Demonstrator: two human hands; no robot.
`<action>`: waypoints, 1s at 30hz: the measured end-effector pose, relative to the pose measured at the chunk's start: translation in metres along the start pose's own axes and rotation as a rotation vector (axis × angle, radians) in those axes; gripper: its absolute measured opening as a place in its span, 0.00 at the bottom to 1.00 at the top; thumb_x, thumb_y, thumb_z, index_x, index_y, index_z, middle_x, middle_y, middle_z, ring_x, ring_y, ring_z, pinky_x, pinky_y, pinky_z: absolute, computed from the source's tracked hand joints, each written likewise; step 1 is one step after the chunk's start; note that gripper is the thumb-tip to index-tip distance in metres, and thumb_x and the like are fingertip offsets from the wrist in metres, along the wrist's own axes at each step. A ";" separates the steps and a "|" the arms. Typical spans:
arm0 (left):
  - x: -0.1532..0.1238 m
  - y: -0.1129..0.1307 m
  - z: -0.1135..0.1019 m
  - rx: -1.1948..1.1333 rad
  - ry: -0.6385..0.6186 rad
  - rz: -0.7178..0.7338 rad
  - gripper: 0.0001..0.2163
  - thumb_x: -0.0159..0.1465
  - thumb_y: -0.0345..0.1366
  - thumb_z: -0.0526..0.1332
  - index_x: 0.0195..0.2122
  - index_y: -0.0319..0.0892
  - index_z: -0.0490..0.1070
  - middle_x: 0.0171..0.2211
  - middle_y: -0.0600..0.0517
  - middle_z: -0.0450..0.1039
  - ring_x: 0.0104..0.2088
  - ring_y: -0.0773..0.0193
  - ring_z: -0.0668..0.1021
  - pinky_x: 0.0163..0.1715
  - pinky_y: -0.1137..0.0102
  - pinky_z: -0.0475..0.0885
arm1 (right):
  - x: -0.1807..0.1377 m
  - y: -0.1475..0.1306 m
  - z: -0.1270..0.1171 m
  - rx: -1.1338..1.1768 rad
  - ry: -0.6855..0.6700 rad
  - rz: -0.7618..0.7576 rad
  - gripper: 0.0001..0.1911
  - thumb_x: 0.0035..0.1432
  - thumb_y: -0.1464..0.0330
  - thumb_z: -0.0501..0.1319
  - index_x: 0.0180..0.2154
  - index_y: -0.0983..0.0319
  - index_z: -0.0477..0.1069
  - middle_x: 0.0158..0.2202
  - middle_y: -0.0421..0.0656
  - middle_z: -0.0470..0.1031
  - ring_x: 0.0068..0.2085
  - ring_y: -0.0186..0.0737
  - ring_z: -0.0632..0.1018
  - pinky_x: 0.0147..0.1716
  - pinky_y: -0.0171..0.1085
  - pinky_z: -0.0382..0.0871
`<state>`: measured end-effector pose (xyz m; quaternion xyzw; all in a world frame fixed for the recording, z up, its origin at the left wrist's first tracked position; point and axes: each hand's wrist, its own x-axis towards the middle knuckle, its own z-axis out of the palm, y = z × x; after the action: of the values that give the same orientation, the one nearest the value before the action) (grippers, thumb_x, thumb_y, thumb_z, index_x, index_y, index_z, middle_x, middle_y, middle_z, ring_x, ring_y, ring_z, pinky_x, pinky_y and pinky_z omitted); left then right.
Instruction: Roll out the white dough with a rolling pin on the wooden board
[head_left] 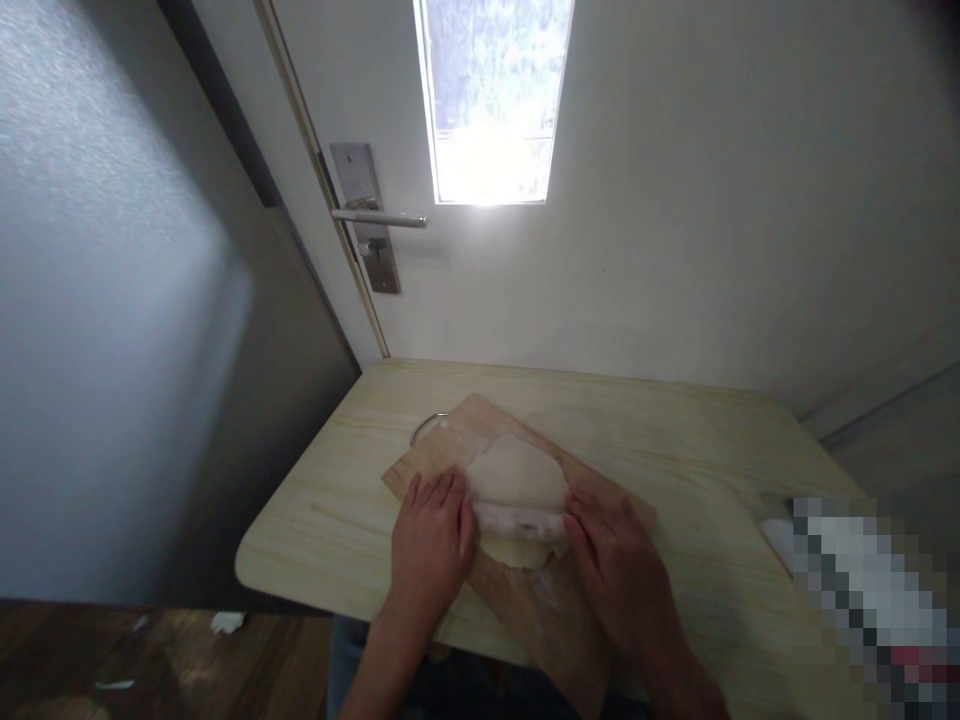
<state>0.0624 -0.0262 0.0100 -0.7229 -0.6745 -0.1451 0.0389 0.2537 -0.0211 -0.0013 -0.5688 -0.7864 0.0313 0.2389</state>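
A flattened sheet of pale dough [517, 470] lies on a wooden cutting board [540, 610] turned at an angle on the table. Across the dough rests a rolling pin [514, 519], pale as if dusted with flour. My left hand [433, 545] is closed over its left end, and my right hand [619, 560] over its right end. Both ends of the pin are hidden under my fingers. Part of the dough shows beyond the pin, and a smaller part shows on the near side, with a ragged edge at the right.
The light wood-grain table [322, 520] stands against a white door [675, 200] with a metal lever handle [382, 218]. A metal ring [426, 425] sits at the board's far left. A blurred-out item [870, 580] lies at the right. White scraps [227, 622] are on the floor.
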 end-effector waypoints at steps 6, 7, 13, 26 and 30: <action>0.027 -0.002 0.011 0.057 0.039 0.007 0.17 0.61 0.35 0.43 0.47 0.42 0.63 0.51 0.48 0.62 0.53 0.57 0.60 0.52 0.56 0.51 | 0.028 0.006 0.013 -0.130 -0.003 0.019 0.20 0.57 0.68 0.42 0.45 0.65 0.66 0.48 0.47 0.66 0.52 0.45 0.63 0.50 0.50 0.50; 0.037 -0.003 0.013 0.064 0.029 -0.002 0.16 0.61 0.36 0.43 0.47 0.43 0.63 0.51 0.49 0.62 0.53 0.57 0.60 0.52 0.56 0.52 | 0.037 0.009 0.014 -0.143 -0.024 0.036 0.20 0.57 0.68 0.42 0.45 0.66 0.65 0.49 0.48 0.66 0.52 0.45 0.63 0.50 0.50 0.50; 0.080 -0.008 0.017 0.032 -0.090 0.005 0.16 0.61 0.40 0.44 0.45 0.42 0.64 0.49 0.47 0.63 0.49 0.57 0.65 0.46 0.61 0.60 | 0.073 0.020 0.017 -0.152 -0.098 0.100 0.21 0.56 0.70 0.42 0.49 0.68 0.62 0.52 0.52 0.61 0.54 0.46 0.60 0.49 0.49 0.52; -0.012 0.000 0.000 0.045 0.012 0.031 0.18 0.60 0.37 0.45 0.50 0.37 0.61 0.50 0.46 0.63 0.50 0.58 0.65 0.52 0.57 0.51 | -0.007 0.009 0.004 -0.042 -0.051 -0.037 0.23 0.57 0.69 0.41 0.55 0.65 0.51 0.58 0.46 0.50 0.58 0.43 0.45 0.51 0.51 0.51; 0.009 -0.001 0.007 0.073 0.008 -0.001 0.17 0.60 0.37 0.44 0.48 0.42 0.63 0.51 0.48 0.62 0.53 0.56 0.61 0.52 0.56 0.51 | 0.016 0.009 0.006 -0.106 -0.091 0.011 0.22 0.57 0.68 0.41 0.51 0.66 0.59 0.57 0.46 0.51 0.58 0.45 0.49 0.50 0.51 0.51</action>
<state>0.0634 -0.0155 0.0061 -0.7202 -0.6794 -0.1230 0.0679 0.2555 -0.0024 -0.0041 -0.5829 -0.7939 0.0167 0.1724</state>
